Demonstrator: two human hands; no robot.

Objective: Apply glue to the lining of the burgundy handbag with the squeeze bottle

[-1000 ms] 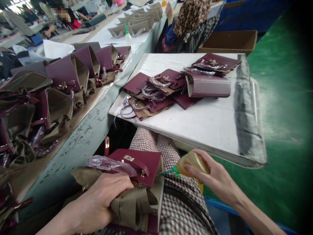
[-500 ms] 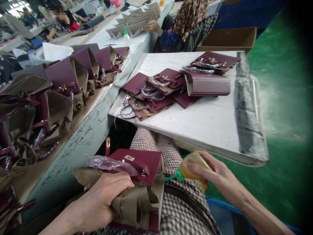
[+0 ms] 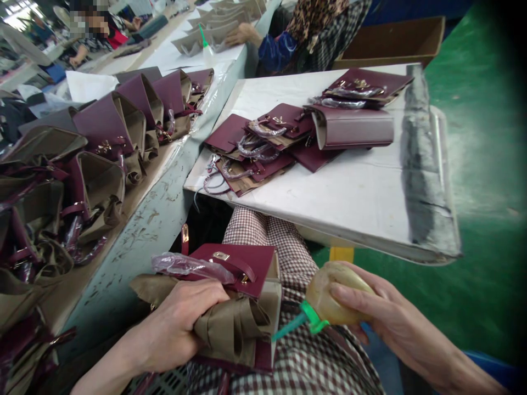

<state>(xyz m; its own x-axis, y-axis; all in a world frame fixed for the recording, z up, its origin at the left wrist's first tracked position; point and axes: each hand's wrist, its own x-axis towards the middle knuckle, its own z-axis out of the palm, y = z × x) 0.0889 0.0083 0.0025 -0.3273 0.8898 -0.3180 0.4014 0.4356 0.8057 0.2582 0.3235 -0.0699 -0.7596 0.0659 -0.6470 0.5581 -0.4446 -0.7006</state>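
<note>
My left hand (image 3: 177, 323) grips an unfinished burgundy handbag (image 3: 242, 263) on my lap, fingers pressed into its bunched tan lining (image 3: 230, 332). The bag's handle is wrapped in clear plastic (image 3: 185, 265). My right hand (image 3: 382, 318) holds a yellowish squeeze glue bottle (image 3: 329, 293). Its green nozzle (image 3: 290, 326) points left and touches the bag's right edge near the lining.
A white table (image 3: 349, 203) ahead carries several burgundy bag pieces (image 3: 288, 137) and a plastic-wrapped grey roll (image 3: 424, 170). To the left, a long workbench (image 3: 135, 236) holds rows of open burgundy bags (image 3: 115, 126). A person in a leopard headscarf (image 3: 313, 22) works farther back.
My right hand has dropped lower and tilted the glue bottle, bringing the nozzle down to the bag's edge. The view has shifted slightly downward. My left hand keeps its grip.
</note>
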